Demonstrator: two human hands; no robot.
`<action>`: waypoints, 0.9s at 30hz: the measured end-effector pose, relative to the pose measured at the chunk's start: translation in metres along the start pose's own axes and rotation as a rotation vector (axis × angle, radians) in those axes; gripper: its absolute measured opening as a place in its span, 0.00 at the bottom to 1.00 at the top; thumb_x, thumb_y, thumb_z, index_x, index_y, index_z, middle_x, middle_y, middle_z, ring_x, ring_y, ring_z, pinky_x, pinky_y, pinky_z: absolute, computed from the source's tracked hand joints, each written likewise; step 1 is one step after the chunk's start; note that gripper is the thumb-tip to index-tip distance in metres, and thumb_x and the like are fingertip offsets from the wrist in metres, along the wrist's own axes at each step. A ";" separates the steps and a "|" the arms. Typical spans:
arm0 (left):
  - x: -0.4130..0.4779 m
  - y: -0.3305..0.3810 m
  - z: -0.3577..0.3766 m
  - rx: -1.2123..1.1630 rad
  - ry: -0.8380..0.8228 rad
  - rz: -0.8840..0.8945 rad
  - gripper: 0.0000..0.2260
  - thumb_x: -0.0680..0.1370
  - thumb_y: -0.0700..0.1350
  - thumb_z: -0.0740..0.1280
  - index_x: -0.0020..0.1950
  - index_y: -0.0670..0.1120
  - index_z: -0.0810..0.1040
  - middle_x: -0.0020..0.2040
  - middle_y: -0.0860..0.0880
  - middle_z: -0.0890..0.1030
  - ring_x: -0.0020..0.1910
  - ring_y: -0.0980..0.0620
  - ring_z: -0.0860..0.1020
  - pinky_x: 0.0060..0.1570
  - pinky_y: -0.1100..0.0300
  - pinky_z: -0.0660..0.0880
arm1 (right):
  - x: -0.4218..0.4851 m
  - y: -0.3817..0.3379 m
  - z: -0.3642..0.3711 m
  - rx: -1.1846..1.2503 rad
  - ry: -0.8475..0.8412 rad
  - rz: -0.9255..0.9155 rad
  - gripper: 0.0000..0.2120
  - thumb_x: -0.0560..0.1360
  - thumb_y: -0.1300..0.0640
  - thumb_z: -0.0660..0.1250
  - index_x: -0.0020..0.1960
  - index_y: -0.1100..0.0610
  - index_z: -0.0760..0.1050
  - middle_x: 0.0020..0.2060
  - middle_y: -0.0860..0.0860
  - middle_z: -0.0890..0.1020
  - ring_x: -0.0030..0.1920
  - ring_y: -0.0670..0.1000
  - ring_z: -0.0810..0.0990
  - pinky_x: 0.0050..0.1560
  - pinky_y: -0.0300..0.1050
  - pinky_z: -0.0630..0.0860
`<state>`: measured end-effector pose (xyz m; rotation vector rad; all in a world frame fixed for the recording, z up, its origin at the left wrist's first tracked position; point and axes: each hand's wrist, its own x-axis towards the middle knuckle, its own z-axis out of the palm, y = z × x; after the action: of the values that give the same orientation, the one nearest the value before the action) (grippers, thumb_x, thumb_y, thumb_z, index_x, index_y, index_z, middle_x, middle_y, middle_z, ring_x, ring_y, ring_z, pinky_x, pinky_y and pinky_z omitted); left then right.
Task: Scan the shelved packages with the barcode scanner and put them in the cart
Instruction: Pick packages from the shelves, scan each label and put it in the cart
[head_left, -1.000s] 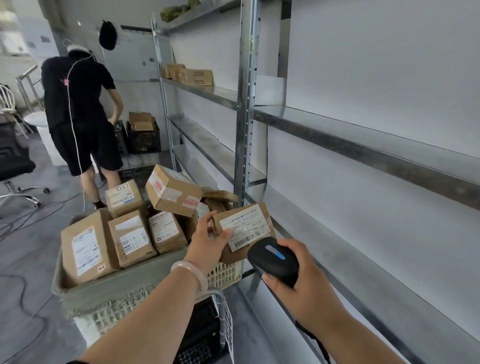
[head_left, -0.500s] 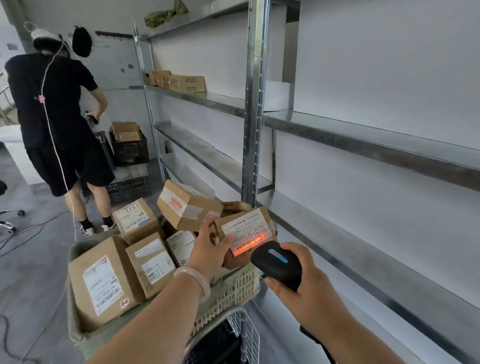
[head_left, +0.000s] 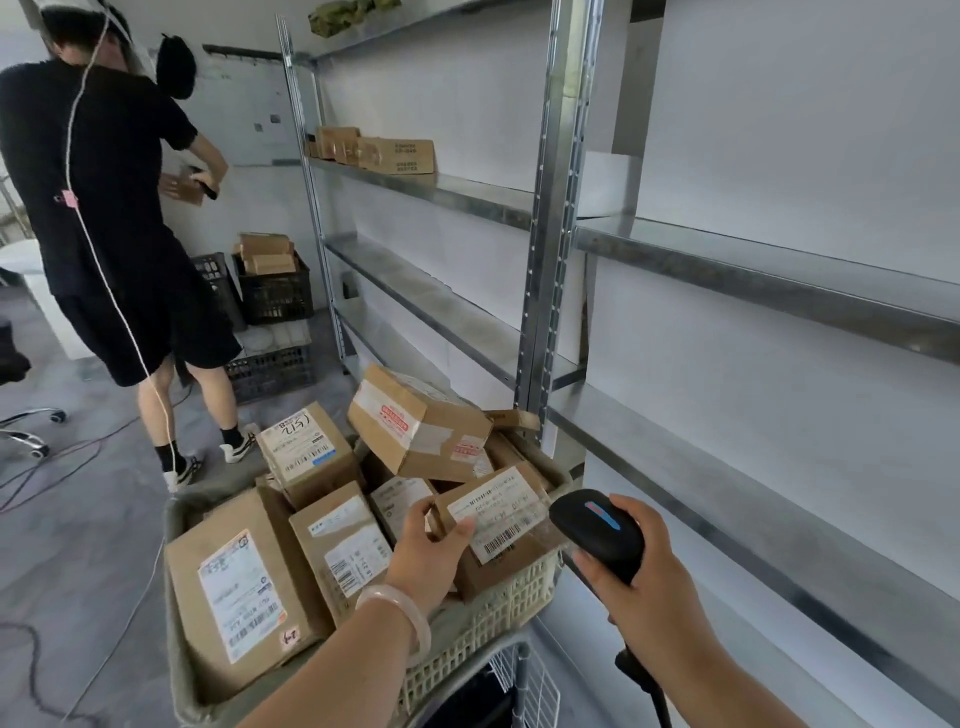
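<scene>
Bare steel shelving (head_left: 727, 270) runs along the white wall, most of its levels with nothing on them apart from a few cartons (head_left: 384, 153) on the far bay, and farther down the aisle another person (head_left: 104, 208) in black works over some black crates (head_left: 275, 291). Up close, the cart (head_left: 493, 618) with its cream lattice basket is heaped with brown parcels tipped at all angles. The package (head_left: 498, 525) in hand is held just over the basket's near right corner, label side up; I cannot tell whether its lower edge rests on the rim. The left hand (head_left: 426, 556) has it by the left end, thumb pressed on the top face beside the label and fingers curled underneath. The right hand (head_left: 639, 587) is wrapped firmly round the grip of the barcode scanner (head_left: 597, 530), whose head points at the barcode; no beam shows on the label. To my eye it is a small, stiff cardboard box and light, since one hand carries it by an end without strain. The glossy clear tape over the label looks slick, so the bare cardboard at the ends and edges seems the better hold, and it keeps fingers off the barcode. It should drop into a gap among the others without harm, though the pile is already high and loose.
</scene>
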<state>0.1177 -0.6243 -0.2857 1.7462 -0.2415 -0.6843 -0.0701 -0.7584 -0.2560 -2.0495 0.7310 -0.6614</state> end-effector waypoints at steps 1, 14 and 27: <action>0.002 0.000 0.002 -0.014 -0.004 -0.024 0.19 0.79 0.52 0.67 0.67 0.55 0.65 0.54 0.47 0.83 0.45 0.50 0.83 0.35 0.59 0.81 | 0.007 0.002 0.002 -0.003 0.006 0.010 0.28 0.71 0.50 0.75 0.61 0.35 0.62 0.52 0.38 0.77 0.42 0.41 0.81 0.41 0.39 0.81; 0.081 0.020 0.090 -0.432 0.134 -0.371 0.28 0.72 0.51 0.76 0.65 0.54 0.64 0.54 0.40 0.81 0.48 0.36 0.83 0.40 0.38 0.82 | 0.122 0.056 0.011 0.154 -0.045 0.188 0.26 0.73 0.50 0.73 0.61 0.34 0.62 0.48 0.53 0.82 0.35 0.50 0.82 0.35 0.44 0.79; 0.136 0.012 0.123 -0.476 0.196 -0.484 0.26 0.77 0.52 0.71 0.70 0.52 0.63 0.57 0.44 0.79 0.53 0.45 0.79 0.39 0.50 0.80 | 0.204 0.091 0.050 0.179 -0.177 0.204 0.27 0.72 0.50 0.74 0.62 0.35 0.63 0.54 0.41 0.76 0.51 0.50 0.81 0.52 0.56 0.80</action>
<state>0.1609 -0.7965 -0.3352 1.3982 0.4623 -0.8272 0.0813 -0.9173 -0.3197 -1.8145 0.7374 -0.4084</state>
